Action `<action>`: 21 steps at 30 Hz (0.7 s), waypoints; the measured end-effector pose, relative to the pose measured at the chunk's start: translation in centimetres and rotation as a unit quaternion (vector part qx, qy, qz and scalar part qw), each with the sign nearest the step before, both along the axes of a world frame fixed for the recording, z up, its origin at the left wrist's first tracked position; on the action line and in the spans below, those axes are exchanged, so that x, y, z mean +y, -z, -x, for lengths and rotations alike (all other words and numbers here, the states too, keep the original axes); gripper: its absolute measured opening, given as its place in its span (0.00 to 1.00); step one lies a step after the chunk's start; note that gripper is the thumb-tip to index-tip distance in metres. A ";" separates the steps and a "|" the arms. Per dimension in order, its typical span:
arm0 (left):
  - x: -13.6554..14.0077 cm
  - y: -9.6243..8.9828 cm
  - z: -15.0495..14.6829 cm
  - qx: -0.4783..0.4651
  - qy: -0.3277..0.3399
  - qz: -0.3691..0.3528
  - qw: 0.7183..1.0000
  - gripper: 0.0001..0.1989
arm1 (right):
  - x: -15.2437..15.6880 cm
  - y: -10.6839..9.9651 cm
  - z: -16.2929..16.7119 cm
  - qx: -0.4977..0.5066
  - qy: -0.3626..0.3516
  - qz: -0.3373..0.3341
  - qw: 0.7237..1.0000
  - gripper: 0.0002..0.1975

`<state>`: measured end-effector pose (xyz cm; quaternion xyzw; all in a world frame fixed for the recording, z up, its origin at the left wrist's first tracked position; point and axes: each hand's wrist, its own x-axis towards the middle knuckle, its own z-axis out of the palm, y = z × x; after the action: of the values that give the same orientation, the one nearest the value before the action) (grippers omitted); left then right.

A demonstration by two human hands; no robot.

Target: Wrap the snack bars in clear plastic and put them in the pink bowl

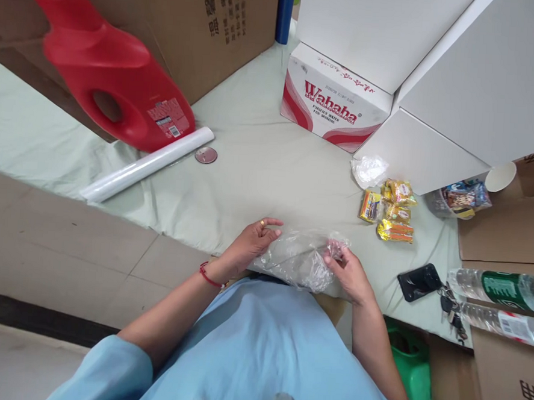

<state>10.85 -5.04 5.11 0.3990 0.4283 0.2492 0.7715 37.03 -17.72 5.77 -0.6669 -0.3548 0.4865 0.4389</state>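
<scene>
A crumpled clear plastic bag (300, 259) lies between my hands at the table's near edge. My right hand (349, 271) has its thumb and fingers closed on the bag's right side, and some fingertips show through the film. At the bag's left edge is my left hand (256, 238), index finger stretched out and thumb apart from it. Its lower fingers are partly hidden. To the right sit several small yellow-wrapped packets (397, 214) and a small yellow box (370, 206), with a crumpled piece of clear plastic (369, 171) behind them.
Left stand a red jug (134, 65) and a white roll (151, 164), with a round disc (206, 155) nearby. A Wahaha carton (331, 101) and white boxes (474, 74) line the back. Right lie a black phone (419, 282), keys (450, 308) and water bottles (501, 290).
</scene>
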 end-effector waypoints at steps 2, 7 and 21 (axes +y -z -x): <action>0.2 0.1 -0.4 0.013 -0.036 -0.025 0.999 0.34 | 0.1 -0.3 0.6 -0.037 -0.018 0.006 0.999 0.22; -0.1 0.2 -0.1 0.109 -0.218 -0.090 0.966 0.37 | 0.4 -0.6 1.9 -0.062 0.080 -0.052 0.993 0.18; -5.0 -1.0 -2.9 0.006 -0.014 0.099 0.995 0.26 | 0.6 -1.1 7.3 -0.059 0.115 -0.097 0.987 0.16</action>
<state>13.79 -10.04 6.08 0.3160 0.4610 0.2134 0.8013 29.74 -17.09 6.85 -0.6849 -0.3465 0.3556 0.5332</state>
